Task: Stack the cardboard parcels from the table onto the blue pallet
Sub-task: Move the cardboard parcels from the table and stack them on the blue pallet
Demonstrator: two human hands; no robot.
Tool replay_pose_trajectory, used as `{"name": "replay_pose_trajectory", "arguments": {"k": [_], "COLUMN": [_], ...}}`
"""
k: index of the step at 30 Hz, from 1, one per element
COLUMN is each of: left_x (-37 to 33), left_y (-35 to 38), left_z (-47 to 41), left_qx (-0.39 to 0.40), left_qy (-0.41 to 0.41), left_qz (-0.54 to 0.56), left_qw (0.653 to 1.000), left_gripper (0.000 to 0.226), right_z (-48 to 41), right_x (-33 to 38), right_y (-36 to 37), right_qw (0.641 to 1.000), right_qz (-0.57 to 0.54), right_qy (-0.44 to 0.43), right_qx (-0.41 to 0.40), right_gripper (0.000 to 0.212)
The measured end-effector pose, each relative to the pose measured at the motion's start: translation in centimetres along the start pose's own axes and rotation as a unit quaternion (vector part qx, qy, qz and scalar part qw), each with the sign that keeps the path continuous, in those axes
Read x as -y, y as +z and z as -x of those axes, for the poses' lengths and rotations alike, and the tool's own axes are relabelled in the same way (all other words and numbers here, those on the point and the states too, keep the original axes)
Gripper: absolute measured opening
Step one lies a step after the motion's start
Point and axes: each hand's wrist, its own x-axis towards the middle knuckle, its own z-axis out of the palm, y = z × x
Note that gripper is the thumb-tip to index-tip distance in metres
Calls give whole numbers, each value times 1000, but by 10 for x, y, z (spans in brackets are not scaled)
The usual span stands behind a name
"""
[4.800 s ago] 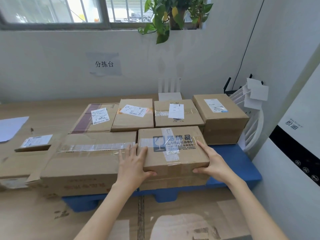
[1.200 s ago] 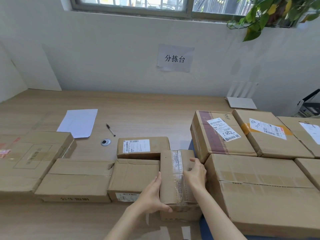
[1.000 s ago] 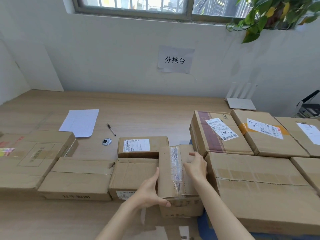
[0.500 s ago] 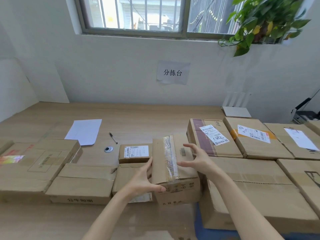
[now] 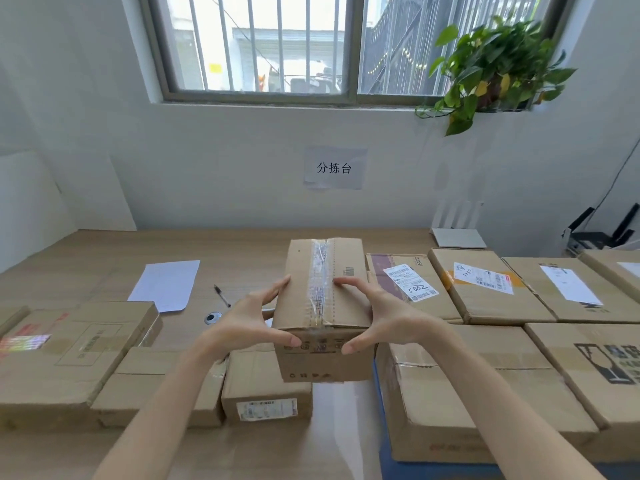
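Wooden desk (image 5: 242,251) under barred window (image 5: 277,46), white wall (image 5: 207,168) behind. Taped parcel (image 5: 322,271) held up off desk, gripped at its near corners between left hand (image 5: 242,320) and right hand (image 5: 388,317), fingers curled round. Left of hands, more parcels (image 5: 69,348) on desk; right, boxes (image 5: 467,375) on blue pallet (image 5: 394,469); beyond, paper sheet (image 5: 166,285), pen (image 5: 221,296).

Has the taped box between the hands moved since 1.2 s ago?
Yes. The taped box went up: it stood on the table beside the low labelled box; now it overlaps that box's top.
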Motion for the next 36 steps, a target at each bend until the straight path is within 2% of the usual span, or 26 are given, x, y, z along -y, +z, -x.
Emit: {"name": "replay_pose_trajectory", "arguments": {"k": [5, 9, 15, 17, 19, 22, 28, 31, 36], "left_x": [-48, -97, -179, -205, -230, -266, -326, -340, -345], "left_y": [12, 51, 164, 215, 268, 350, 494, 548, 608], "left_z": [-9, -29, -64, -72, -77, -87, -110, -119, -124], "left_qx": [-6, 3, 37, 46, 52, 58, 57, 68, 74], "left_qy": [45, 99, 162, 180, 186, 191, 197, 181, 162], "left_qz": [-9, -6, -41, -45, -42, -40, -31, 1, -22], "left_qw": [999, 995, 985, 982, 980, 979, 978, 981, 984], "left_gripper": [112, 110, 121, 115, 112, 118, 109, 120, 117], "right_z": [26, 78, 202, 249, 294, 358, 463, 497, 528], "right_x": [4, -11, -62, -86, -111, -154, -239, -272, -320], "right_y": [-38, -85, -163, -187, -211, -251, -327, -350, -367], "right_qw": [997, 993, 983, 980, 978, 977, 978, 978, 981], "right_qz": [-1, 6, -15, -19, -29, -49, -40, -54, -60], "right_qy": [-31, -7, 13, 26, 35, 36, 59, 67, 90], "right_qx": [-68, -115, -185, -196, -202, -205, -196, -190, -164], "right_gripper": [102, 102, 96, 97, 98, 96, 96, 96, 98]}}
